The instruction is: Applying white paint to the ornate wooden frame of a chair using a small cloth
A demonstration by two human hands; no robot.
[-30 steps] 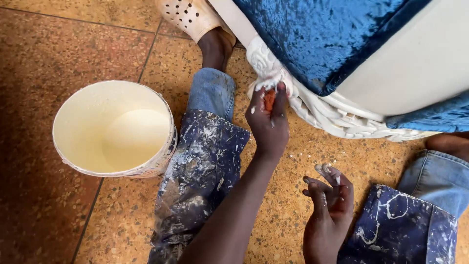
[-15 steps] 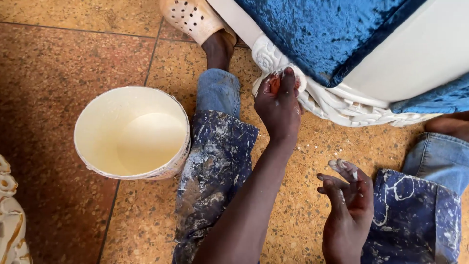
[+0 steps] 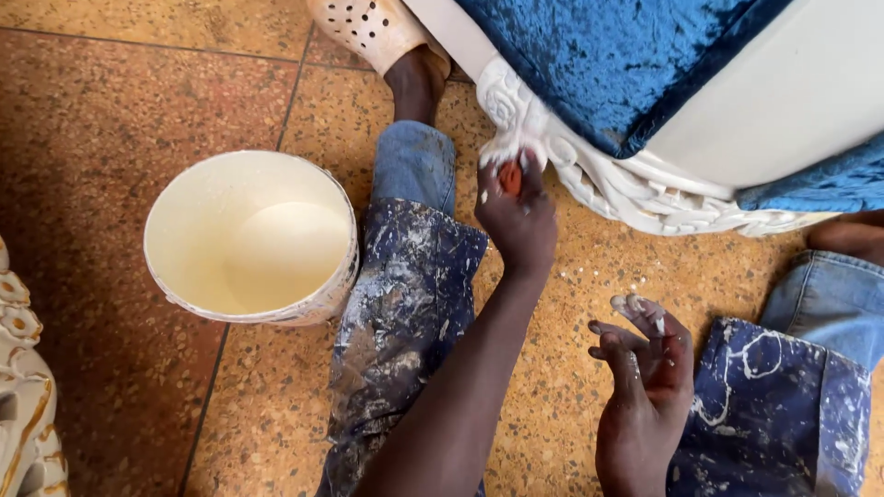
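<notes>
- Two hands are at work here, and we read the scene from the left edge across.
- At the far left we see a bit of cream carved trim (image 3: 23, 405), well apart from both hands.
- Next comes a white bucket (image 3: 250, 237) of pale paste, standing upright on the speckled tiled floor (image 3: 120, 110), just beside our paint-spattered left trouser leg (image 3: 405, 294).
- Our left hand (image 3: 517, 216) reaches up and forward across that leg; its fingers are closed in a pinch around a small orange-red piece (image 3: 509, 177), which we take for a pad or scrap of abrasive, though we cannot tell which.
- That piece is pressed against the white carved rail (image 3: 589, 175) of the blue velvet seat (image 3: 626, 64), at the rail's near left end.
- The rail's long axis runs from upper left down to the right, so the rest of it lies to the right of the left hand, which alone touches it.
- Our right hand (image 3: 645, 368) hovers lower, near the right knee (image 3: 783, 387), fingers loosely spread and smeared with white, holding nothing, clear of the rail.
</notes>
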